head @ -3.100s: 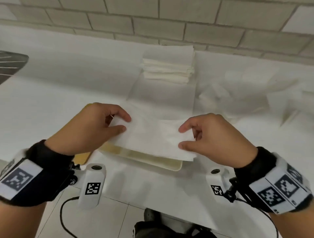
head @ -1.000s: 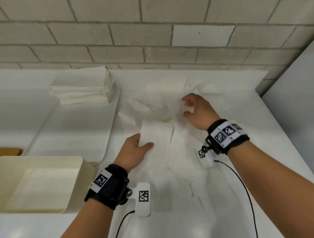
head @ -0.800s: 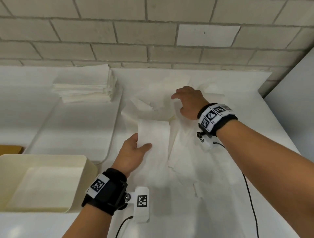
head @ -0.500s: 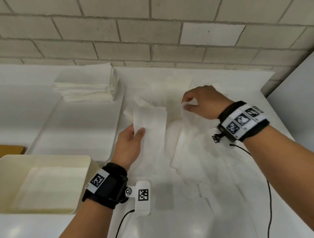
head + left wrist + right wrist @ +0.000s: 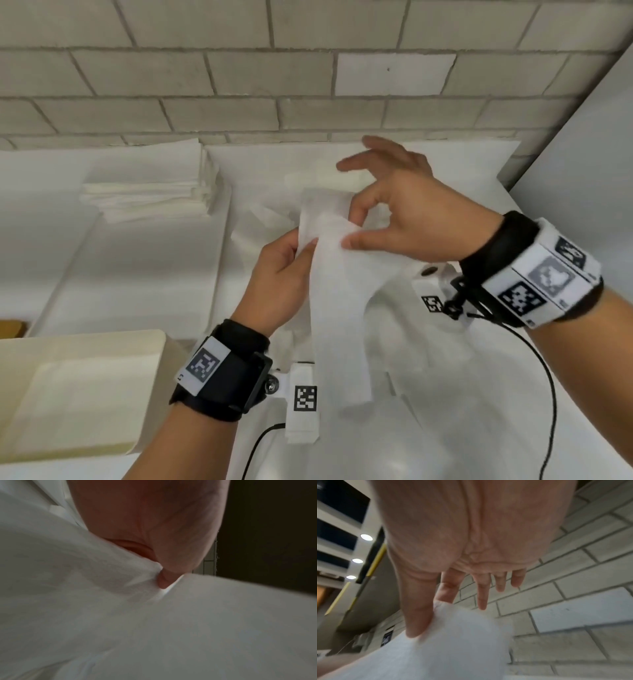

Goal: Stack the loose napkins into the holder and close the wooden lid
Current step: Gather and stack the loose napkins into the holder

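Note:
A long white napkin (image 5: 339, 308) hangs in the air above the table, held at its top by both hands. My left hand (image 5: 287, 263) grips its left edge with the thumb on top. My right hand (image 5: 356, 226) pinches the napkin's top between thumb and forefinger, the other fingers spread. The left wrist view shows the napkin (image 5: 154, 628) bunched under the thumb; the right wrist view shows the pinched napkin (image 5: 453, 642). The cream holder (image 5: 150, 394) stands open at the lower left with flat napkins inside. More loose napkins (image 5: 270, 219) lie crumpled behind the hands.
A neat stack of folded napkins (image 5: 150, 192) sits at the back left on a white tray (image 5: 137, 281). A wooden piece (image 5: 12, 327) peeks out at the left edge. A brick wall (image 5: 308, 85) closes the back; a grey panel (image 5: 582, 171) stands at the right.
Both hands have come together and lifted one napkin off the pile. The right hand moved left and toward me and now pinches the same napkin the left hand holds.

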`<state>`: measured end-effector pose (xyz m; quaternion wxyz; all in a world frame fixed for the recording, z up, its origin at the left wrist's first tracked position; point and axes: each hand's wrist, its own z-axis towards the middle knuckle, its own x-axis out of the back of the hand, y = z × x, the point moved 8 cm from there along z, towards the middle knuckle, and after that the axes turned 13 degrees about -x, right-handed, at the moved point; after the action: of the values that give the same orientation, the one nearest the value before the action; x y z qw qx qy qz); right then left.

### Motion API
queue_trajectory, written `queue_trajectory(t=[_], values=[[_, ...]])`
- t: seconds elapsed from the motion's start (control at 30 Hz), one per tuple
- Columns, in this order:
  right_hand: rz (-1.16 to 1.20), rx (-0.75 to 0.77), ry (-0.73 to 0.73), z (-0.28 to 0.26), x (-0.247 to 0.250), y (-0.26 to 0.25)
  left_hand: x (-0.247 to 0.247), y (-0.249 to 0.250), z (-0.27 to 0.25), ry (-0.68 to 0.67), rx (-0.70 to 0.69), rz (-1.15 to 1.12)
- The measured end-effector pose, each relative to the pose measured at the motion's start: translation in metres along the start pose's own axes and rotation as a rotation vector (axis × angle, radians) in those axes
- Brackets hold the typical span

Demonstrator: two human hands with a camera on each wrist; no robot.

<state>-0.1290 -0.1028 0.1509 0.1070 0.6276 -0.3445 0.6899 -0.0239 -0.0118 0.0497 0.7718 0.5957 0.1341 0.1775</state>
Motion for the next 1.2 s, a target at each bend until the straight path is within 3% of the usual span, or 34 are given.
queue_trajectory(t=[0.23, 0.33, 0.43, 0.5, 0.57, 0.63, 0.83, 0.97, 1.13, 1.2], values=[[0.171, -0.077, -0.11, 0.023, -0.013, 0.017, -0.01, 0.01, -0.008, -0.004, 0.049, -0.134], [0.265, -0.068, -0.004, 0.024, -0.014, 0.019, -0.011, 0.006, -0.007, -0.027, -0.005, -0.037], [0.581, -0.116, 0.186, 0.016, -0.014, 0.033, -0.005, 0.002, -0.004, 0.053, -0.056, 0.03], [0.846, -0.173, 0.15, 0.006, -0.035, 0.047, -0.001, 0.006, -0.001, 0.134, -0.087, -0.029], [0.944, -0.205, 0.016, -0.006, -0.067, 0.05, 0.0, 0.016, 0.004, 0.172, -0.139, -0.046], [0.938, -0.199, -0.017, -0.013, -0.082, 0.047, -0.005, 0.027, 0.011, 0.185, -0.185, -0.024], [0.977, -0.234, 0.295, -0.01, -0.057, 0.068, -0.029, 0.035, 0.036, 0.213, -0.22, -0.021], [0.884, -0.348, 0.23, -0.01, -0.09, 0.084, -0.036, 0.01, 0.039, 0.217, -0.149, 0.081], [0.947, -0.343, 0.308, -0.009, -0.088, 0.094, -0.038, 0.016, 0.045, 0.218, -0.163, -0.015], [0.92, -0.354, 0.215, -0.009, -0.096, 0.094, -0.033, 0.016, 0.045, 0.253, -0.152, -0.041]])
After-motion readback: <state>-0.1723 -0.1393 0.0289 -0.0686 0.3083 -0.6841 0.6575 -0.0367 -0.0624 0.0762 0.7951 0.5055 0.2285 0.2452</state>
